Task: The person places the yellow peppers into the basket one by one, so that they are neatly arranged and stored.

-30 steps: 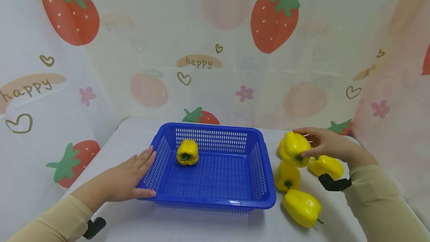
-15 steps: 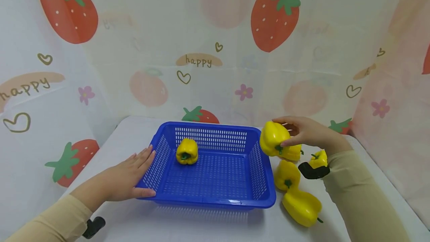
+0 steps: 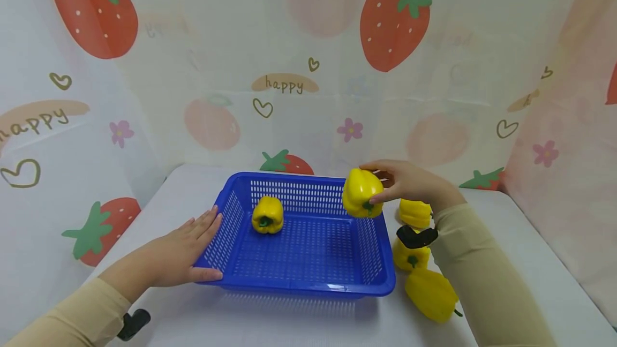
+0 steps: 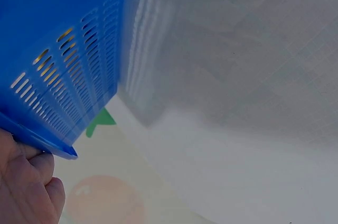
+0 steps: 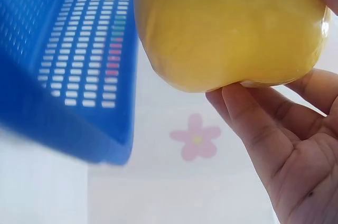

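Note:
A yellow bell pepper (image 3: 362,193) with a green stem is held by my right hand (image 3: 409,181), thumb on the near side and fingertips on the far side. It hangs over the back right part of a blue plastic basket (image 3: 308,285). In the right wrist view, the held bell pepper (image 5: 227,28) fills the top beside the basket wall (image 5: 84,60). Another yellow bell pepper (image 3: 268,215) lies inside the basket at the left. My left hand (image 3: 171,258) rests on the basket's left rim, fingers extended and thumb at the front corner.
To the basket's right on the white table (image 3: 511,272) lie a rear yellow bell pepper (image 3: 414,213), a middle one (image 3: 411,255) partly behind the right wrist strap (image 3: 417,237), and a front one (image 3: 432,294). A strawberry-print curtain (image 3: 308,122) stands behind the table.
My right hand has carried the bell pepper left, from above the peppers on the table to over the basket. My left hand has stayed on the rim.

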A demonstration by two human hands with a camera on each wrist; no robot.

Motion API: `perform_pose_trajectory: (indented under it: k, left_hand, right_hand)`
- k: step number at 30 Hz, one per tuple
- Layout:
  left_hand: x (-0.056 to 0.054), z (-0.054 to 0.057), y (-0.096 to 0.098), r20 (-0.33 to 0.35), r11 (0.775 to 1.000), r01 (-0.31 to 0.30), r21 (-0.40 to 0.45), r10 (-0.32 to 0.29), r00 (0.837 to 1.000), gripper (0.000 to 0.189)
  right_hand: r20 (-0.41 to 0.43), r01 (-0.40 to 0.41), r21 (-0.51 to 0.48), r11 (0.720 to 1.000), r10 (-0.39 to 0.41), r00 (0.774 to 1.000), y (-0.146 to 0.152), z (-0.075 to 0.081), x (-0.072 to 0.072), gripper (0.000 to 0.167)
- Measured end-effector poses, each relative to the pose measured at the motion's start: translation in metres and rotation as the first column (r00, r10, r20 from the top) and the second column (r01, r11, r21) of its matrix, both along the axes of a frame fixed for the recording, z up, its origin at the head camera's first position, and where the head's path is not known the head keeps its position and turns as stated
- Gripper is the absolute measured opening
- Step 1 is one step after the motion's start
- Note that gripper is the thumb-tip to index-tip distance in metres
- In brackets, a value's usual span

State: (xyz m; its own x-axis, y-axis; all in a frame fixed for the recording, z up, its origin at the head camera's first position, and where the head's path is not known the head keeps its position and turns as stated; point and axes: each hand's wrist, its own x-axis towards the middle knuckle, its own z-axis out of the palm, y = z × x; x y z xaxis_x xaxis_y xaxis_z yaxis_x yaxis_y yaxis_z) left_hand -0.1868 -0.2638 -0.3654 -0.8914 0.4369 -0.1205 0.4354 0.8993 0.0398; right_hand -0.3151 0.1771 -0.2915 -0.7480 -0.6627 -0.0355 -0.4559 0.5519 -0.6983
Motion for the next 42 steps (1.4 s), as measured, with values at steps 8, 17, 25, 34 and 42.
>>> perform_pose_trajectory:
  k: [8,17,25,34,42]
  left_hand:
    - [-0.001,0.0,-0.001,0.004,1.0,-0.005,-0.005,0.005,1.0,0.111]
    - [-0.002,-0.001,-0.001,0.001,1.0,-0.005,-0.008,0.005,1.0,0.11]
    - [-0.002,-0.001,-0.001,-0.004,1.0,0.002,-0.002,-0.002,1.0,0.11]
    - [-0.004,-0.005,-0.002,-0.003,1.0,-0.005,-0.01,0.005,1.0,0.11]
    - [-0.003,-0.005,-0.002,-0.005,1.0,-0.006,-0.006,0.006,1.0,0.109]
  right_hand:
    - [0.021,-0.014,-0.026,1.0,0.015,1.0,-0.024,-0.007,-0.01,0.077]
    - [0.0,-0.004,-0.027,1.0,0.004,1.0,-0.048,-0.016,-0.019,0.076]
    - [-0.016,-0.007,-0.022,1.0,0.006,1.0,-0.071,-0.026,-0.023,0.074]
    - [-0.033,0.003,0.014,1.0,-0.003,0.999,-0.093,-0.039,-0.027,0.073]
    - [-0.045,-0.017,0.048,0.999,0.019,0.999,-0.108,-0.045,-0.027,0.073]
